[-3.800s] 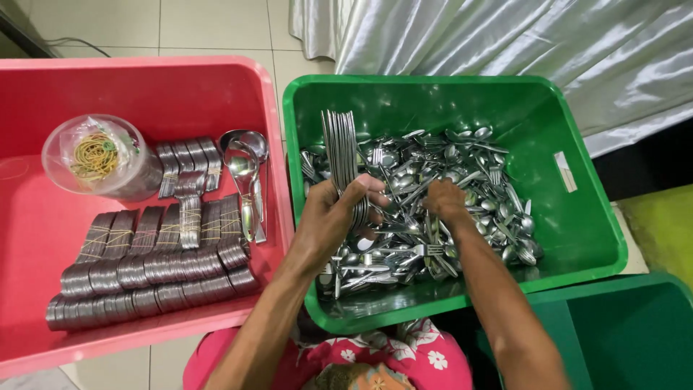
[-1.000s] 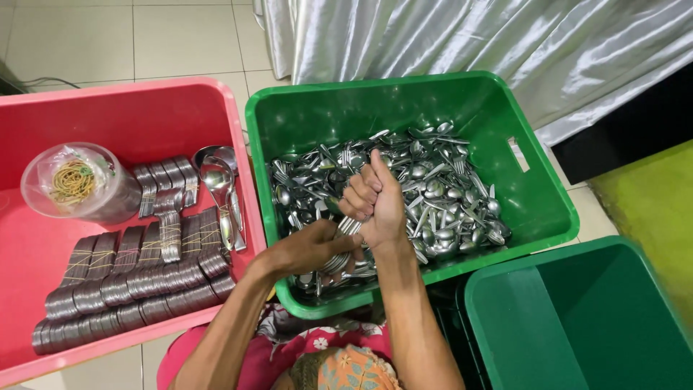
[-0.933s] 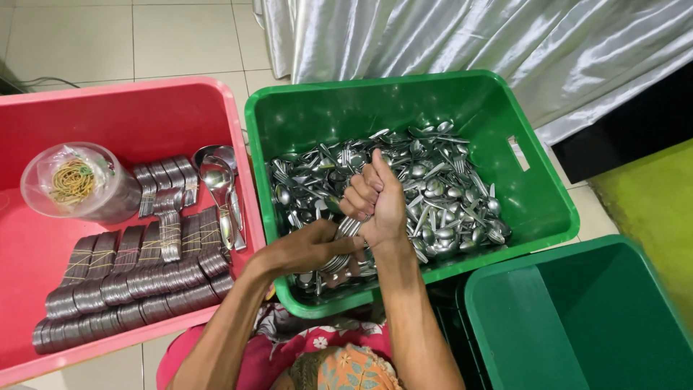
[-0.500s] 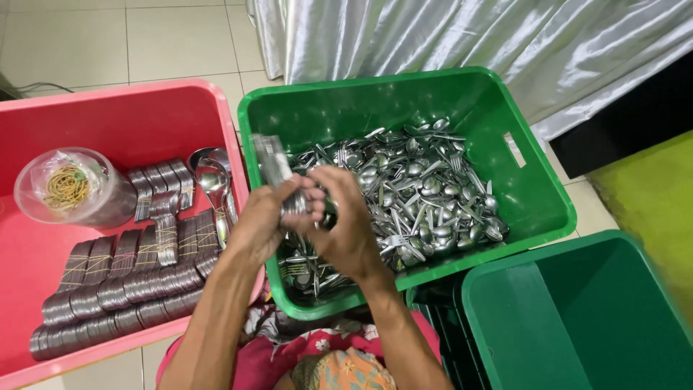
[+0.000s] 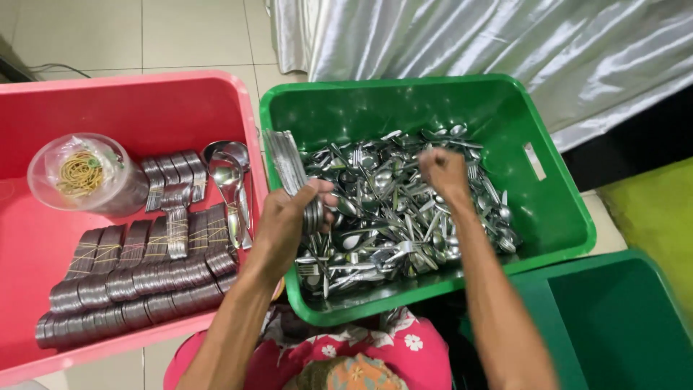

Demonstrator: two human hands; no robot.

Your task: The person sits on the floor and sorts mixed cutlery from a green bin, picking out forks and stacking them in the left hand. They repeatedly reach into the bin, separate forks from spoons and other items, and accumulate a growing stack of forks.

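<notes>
Fingers: left hand [image 5: 292, 217] clasps a bundle of spoons [image 5: 286, 165], handles pointing to green crate's [image 5: 556, 195] far-left corner | right hand [image 5: 442, 167] curls knuckles-up over loose cutlery [image 5: 390, 217] mid-crate, grip hidden, cannot tell | bundle lies left of right hand.

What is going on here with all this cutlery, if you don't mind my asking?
A person sits over two crates. The left hand grips a stacked bunch of spoons above the green crate, while the right hand reaches into the loose cutlery there. The pink crate holds banded spoon bundles and a tub of rubber bands.
</notes>
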